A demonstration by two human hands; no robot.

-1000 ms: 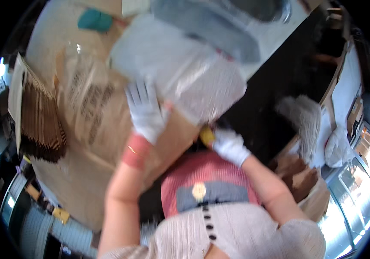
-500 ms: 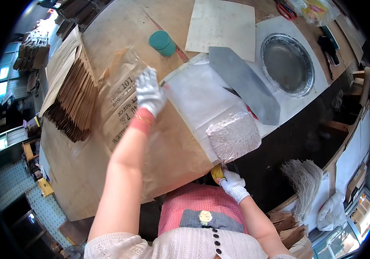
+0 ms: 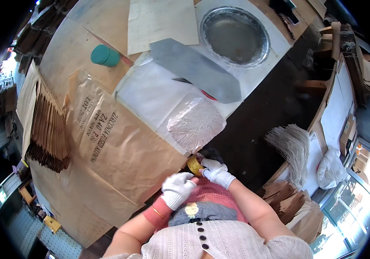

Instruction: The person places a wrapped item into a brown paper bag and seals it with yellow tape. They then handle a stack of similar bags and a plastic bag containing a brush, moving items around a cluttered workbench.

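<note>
In a white glove with bare fingertips, my right hand (image 3: pixel 216 172) grips a yellow round object (image 3: pixel 195 165) at the table's front edge; its exact kind is unclear. My left hand (image 3: pixel 177 190), gloved the same way, is beside it in front of my apron, fingers curled together. Anything inside them is hidden. A printed brown paper sack (image 3: pixel 120 142) lies flat on the table to the left. Just beyond the yellow object, a crinkled clear plastic bundle (image 3: pixel 197 125) rests on a white sheet (image 3: pixel 146 95).
A stack of folded brown paper sacks (image 3: pixel 47 129) stands at the left. Farther back are a green round container (image 3: pixel 105 55), a grey flat plate (image 3: pixel 193 69), a pale board (image 3: pixel 161 26) and a metal basin (image 3: pixel 234 36). Pale string (image 3: pixel 290 151) hangs at the right.
My left hand has come back from over the brown sack to beside my right hand, its fingers now curled. My right hand still holds the yellow object. The view has shifted right.
</note>
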